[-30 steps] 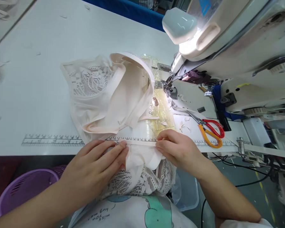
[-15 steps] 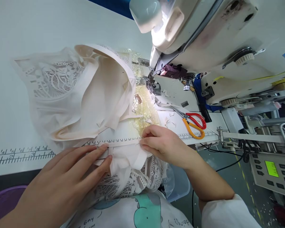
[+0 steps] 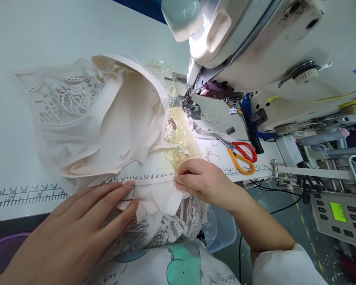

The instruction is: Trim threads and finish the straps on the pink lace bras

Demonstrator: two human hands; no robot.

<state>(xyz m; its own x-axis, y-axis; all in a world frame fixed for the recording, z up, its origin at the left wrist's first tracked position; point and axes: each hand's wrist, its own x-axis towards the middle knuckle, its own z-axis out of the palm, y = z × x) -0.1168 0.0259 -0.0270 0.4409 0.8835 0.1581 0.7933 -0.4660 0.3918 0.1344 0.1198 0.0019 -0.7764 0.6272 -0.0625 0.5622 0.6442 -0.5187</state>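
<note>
A cream lace-and-fabric garment (image 3: 106, 114) lies bunched on the white sewing table (image 3: 47, 35), part of it hanging over the front edge. Its narrow band (image 3: 154, 180) is stretched along the printed ruler (image 3: 26, 194) at the table's edge. My left hand (image 3: 77, 229) lies with fingers stretched flat, pressing the band's left end onto the ruler. My right hand (image 3: 201, 180) pinches the band's right end.
A sewing machine (image 3: 255, 51) with a lit lamp stands at the right, its needle area (image 3: 191, 109) beside the garment. Red-and-orange scissors (image 3: 240, 154) lie under the machine arm. A control panel (image 3: 338, 215) sits at lower right; a purple basket (image 3: 2, 253) at lower left.
The view swung right and down over the first half second. Both hands keep the band against the ruler; my left fingers have slid slightly along it.
</note>
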